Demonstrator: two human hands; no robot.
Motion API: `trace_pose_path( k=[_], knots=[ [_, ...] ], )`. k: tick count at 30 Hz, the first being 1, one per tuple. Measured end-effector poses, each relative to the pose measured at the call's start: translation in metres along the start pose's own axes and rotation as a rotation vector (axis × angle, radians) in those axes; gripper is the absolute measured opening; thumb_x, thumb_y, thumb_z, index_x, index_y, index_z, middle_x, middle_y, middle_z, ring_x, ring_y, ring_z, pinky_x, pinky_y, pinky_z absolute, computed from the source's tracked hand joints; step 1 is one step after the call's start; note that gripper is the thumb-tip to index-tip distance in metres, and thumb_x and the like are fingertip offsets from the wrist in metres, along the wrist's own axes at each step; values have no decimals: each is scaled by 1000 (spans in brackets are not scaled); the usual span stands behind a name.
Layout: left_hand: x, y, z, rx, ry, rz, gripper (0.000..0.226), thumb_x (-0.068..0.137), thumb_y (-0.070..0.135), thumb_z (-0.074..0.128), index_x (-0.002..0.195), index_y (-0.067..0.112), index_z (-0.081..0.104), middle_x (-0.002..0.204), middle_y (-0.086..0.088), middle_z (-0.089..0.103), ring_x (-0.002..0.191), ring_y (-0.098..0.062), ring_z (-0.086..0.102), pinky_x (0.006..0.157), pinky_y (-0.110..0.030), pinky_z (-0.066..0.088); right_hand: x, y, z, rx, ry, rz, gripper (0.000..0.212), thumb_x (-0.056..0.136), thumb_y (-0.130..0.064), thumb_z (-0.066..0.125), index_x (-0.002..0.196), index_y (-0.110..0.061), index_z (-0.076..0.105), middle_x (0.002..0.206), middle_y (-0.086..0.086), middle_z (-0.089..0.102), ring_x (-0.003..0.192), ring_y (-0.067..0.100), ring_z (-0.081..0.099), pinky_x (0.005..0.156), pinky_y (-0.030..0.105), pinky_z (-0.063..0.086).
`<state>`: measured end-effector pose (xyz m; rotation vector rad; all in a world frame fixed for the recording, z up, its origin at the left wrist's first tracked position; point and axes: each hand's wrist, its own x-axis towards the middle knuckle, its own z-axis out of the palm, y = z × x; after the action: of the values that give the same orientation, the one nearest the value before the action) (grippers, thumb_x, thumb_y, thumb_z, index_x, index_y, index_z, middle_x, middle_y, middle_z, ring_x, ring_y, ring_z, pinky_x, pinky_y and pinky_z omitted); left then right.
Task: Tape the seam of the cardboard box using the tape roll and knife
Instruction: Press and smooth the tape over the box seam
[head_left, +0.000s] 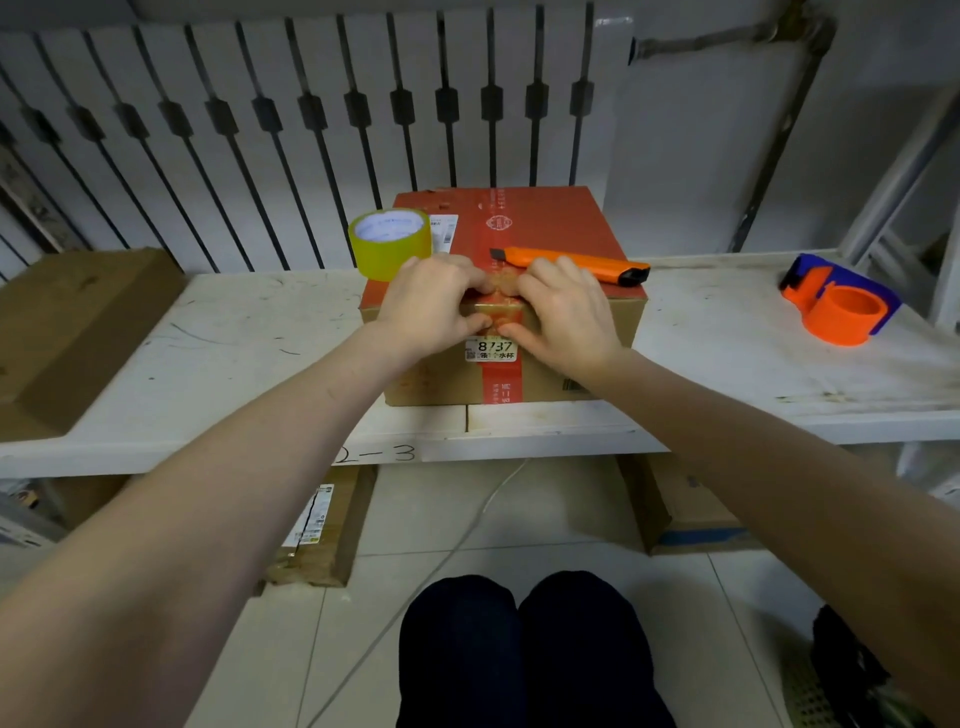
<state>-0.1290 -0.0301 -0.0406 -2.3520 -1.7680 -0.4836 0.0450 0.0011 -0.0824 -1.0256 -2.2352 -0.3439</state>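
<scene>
A cardboard box (561, 223) with a red top and a red strip down its front stands on the white shelf. A yellowish tape roll (389, 244) sits on the box's left near corner. An orange utility knife (571, 262) lies across the top to the right. My left hand (431, 309) and my right hand (563, 312) meet at the box's front top edge, on either side of the seam. Their fingers lie over the top and their thumbs press a glossy piece of tape (496, 312) onto the front face. The fingertips are hidden behind the knuckles.
An orange and blue tape dispenser (839, 301) rests on the shelf (234, 332) at the right. A flat brown carton (67, 322) lies at the left. Behind is a white radiator. More cartons and a cable are on the tiled floor below, with my knees at the bottom.
</scene>
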Motion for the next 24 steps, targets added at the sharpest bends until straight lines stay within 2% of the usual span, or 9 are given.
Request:
trace_pose_path(
  k=[7, 10, 12, 15, 18, 20, 24],
  knots=[
    [-12, 0, 14, 49, 50, 26, 42, 73, 30, 69, 111, 20, 55, 106, -3, 56, 102, -26, 51, 77, -37, 41, -4, 4, -2, -91, -107, -39, 51, 65, -37, 80, 105, -14, 57, 103, 6, 57, 92, 27, 50, 75, 36, 40],
    [-16, -3, 18, 61, 68, 42, 47, 70, 26, 72, 112, 18, 54, 106, -6, 53, 99, -27, 51, 74, -37, 43, 2, 6, -9, 0, -123, -17, 53, 66, -48, 77, 105, -17, 59, 99, 2, 55, 92, 22, 47, 77, 36, 41],
    [-17, -3, 19, 71, 81, 41, 47, 69, 25, 72, 111, 16, 54, 105, -7, 54, 97, -28, 51, 72, -36, 42, 5, 1, -9, 39, -88, 35, 48, 72, -58, 66, 100, -19, 61, 95, -1, 54, 90, 19, 47, 75, 33, 39],
    [-17, -5, 19, 72, 61, 51, 49, 67, 24, 71, 112, 16, 54, 104, -6, 56, 98, -28, 51, 74, -38, 43, 10, -9, -3, -3, -31, 83, 52, 71, -65, 60, 92, -17, 61, 92, 0, 56, 87, 21, 49, 72, 34, 40],
    [-17, -10, 16, 34, 35, 59, 52, 67, 25, 70, 116, 17, 54, 107, -4, 58, 101, -27, 52, 80, -40, 45, 13, -12, 5, -66, 27, 95, 56, 68, -67, 62, 90, -15, 59, 91, 3, 57, 86, 24, 51, 69, 37, 40],
    [-17, -12, 14, 23, 13, 58, 56, 68, 28, 70, 120, 21, 54, 111, -1, 59, 106, -25, 52, 85, -38, 40, 12, -12, 9, -107, 59, 84, 57, 66, -67, 63, 88, -14, 57, 90, 6, 57, 84, 26, 52, 67, 38, 39],
    [-15, -13, 11, 9, 17, 54, 55, 67, 36, 69, 119, 24, 55, 111, 1, 60, 108, -23, 53, 85, -35, 36, 7, -9, 14, -168, 109, 19, 58, 65, -66, 63, 87, -14, 53, 89, 7, 57, 83, 27, 53, 68, 37, 38]
  ],
)
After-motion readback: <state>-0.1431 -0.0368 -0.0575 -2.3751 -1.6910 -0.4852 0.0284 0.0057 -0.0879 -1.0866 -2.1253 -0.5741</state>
